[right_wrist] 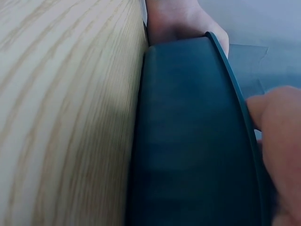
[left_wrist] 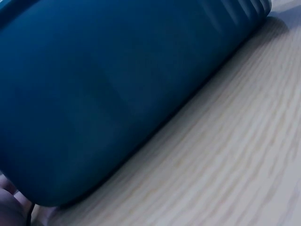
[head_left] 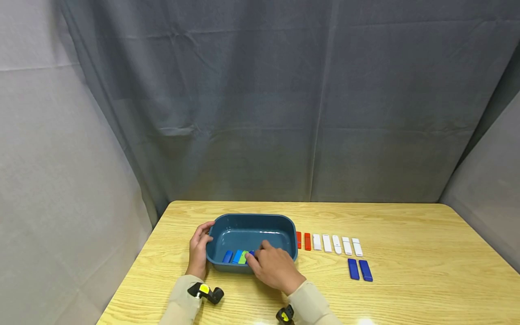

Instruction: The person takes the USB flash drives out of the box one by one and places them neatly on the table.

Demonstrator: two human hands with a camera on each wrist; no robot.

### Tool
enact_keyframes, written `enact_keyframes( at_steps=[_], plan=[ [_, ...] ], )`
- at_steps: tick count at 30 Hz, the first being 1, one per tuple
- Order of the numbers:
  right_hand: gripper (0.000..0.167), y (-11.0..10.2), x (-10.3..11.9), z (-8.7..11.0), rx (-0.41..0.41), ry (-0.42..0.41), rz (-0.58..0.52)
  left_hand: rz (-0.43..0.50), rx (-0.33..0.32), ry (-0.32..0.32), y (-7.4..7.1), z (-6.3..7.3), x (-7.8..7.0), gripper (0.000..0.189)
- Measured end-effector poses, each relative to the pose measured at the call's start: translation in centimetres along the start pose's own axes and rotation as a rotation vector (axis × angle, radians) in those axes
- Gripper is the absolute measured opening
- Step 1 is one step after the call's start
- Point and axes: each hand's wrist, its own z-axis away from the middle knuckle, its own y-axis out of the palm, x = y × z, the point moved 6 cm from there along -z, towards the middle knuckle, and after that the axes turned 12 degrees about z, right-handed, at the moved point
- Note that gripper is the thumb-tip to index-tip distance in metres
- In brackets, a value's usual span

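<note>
A dark teal plastic basin (head_left: pixel 253 217) stands on the table. My left hand (head_left: pixel 199 250) grips its left end, fingers over the rim and thumb inside. My right hand (head_left: pixel 274 266) reaches over the front wall, its thumb and fingertips pinching a dark blue USB flash drive (head_left: pixel 252 253), mostly hidden by the hand. Beside it along the inside front lie a green flash drive (head_left: pixel 243 257), a lighter blue one (head_left: pixel 237 256) and a blue one (head_left: pixel 227 257). In the right wrist view, the right thumb (right_wrist: pixel 258 108) shows at the basin's rim.
Right of the basin runs a row of flash drives: two red ones (head_left: pixel 307 241), then several white ones (head_left: pixel 327 243). Two dark blue flash drives (head_left: pixel 353 269) lie nearer me at the row's right end. Grey curtains (head_left: pixel 260 113) enclose the wooden table (head_left: pixel 426 262).
</note>
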Motion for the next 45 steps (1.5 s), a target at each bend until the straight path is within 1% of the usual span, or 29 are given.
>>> enact_keyframes(
  at_steps=[7,9,10,12,16,17,19,20,24,27,29,36,42,45],
  plan=[
    [0.041,-0.2,-0.2,0.0,0.017,0.006,-0.1,0.003,-0.008,0.0,0.0,0.0,0.1,0.045],
    [0.039,-0.2,-0.4,0.0,0.011,0.011,-0.13,0.011,-0.001,-0.005,0.0,0.0,0.0,0.044],
    [0.038,-0.2,-0.4,0.0,0.001,0.012,-0.143,0.014,0.005,-0.015,0.0,-0.1,0.1,0.044],
    [0.036,-0.3,-0.6,0.0,-0.018,0.017,-0.174,0.007,0.017,-0.033,0.4,0.3,-0.6,0.045],
    [0.025,-0.7,-0.9,-0.1,-0.068,0.014,-0.209,0.003,0.031,-0.064,0.4,0.2,-0.7,0.046],
    [0.023,-0.8,-1.1,-0.1,-0.077,0.016,-0.221,0.002,0.029,-0.062,0.5,0.3,-0.7,0.046],
    [0.023,-0.9,-1.4,-0.1,-0.093,0.025,-0.253,0.009,0.022,-0.059,0.1,-0.1,0.1,0.045],
    [0.024,-1.0,-1.5,-0.1,-0.098,0.033,-0.276,0.013,0.019,-0.054,0.1,-0.1,0.2,0.045],
    [0.029,-1.1,-2.3,-0.1,-0.1,0.08,-0.385,-0.002,0.008,-0.024,0.1,-0.1,0.2,0.045],
    [0.03,-1.1,-2.6,0.0,-0.106,0.101,-0.426,-0.008,0.0,-0.009,0.0,-0.1,0.2,0.045],
    [0.028,-1.1,-2.7,0.0,-0.115,0.104,-0.428,-0.004,-0.004,-0.01,0.0,-0.1,0.2,0.045],
    [0.026,-1.4,-2.6,0.1,-0.149,0.112,-0.381,0.013,0.024,-0.016,0.2,-0.2,0.3,0.045],
    [0.028,-1.4,-2.6,0.1,-0.136,0.136,-0.387,0.011,0.008,0.002,0.1,-0.1,0.1,0.044],
    [0.029,-1.3,-2.6,0.1,-0.126,0.138,-0.385,0.006,0.005,-0.006,0.0,-0.1,0.0,0.044]
  ],
)
